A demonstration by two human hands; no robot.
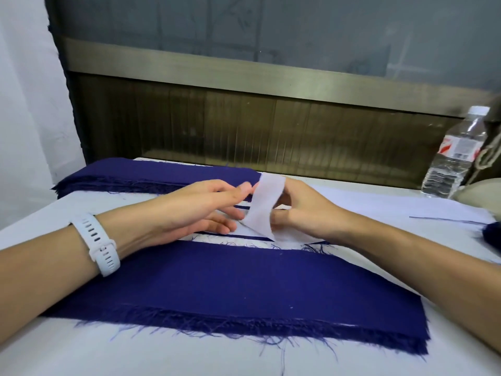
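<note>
Both hands meet over the middle of the table. Right hand: fingers curled round the white strip, which stands up in a loop. Its lower end trails onto the white layer just past the far edge of the navy panel. Left hand: fingers near straight, tips touching the strip's left edge; you can't confirm a true pinch there.

Judgement: you're laying the strip out flat. Anchor the lower end under flat left fingers. Draw the upper end out level with the right, no twist, edges parallel to the panel's frayed far edge. Mind loose threads underneath.

Navy stack at the far-left corner, bottle at the right edge, both well apart.
</note>
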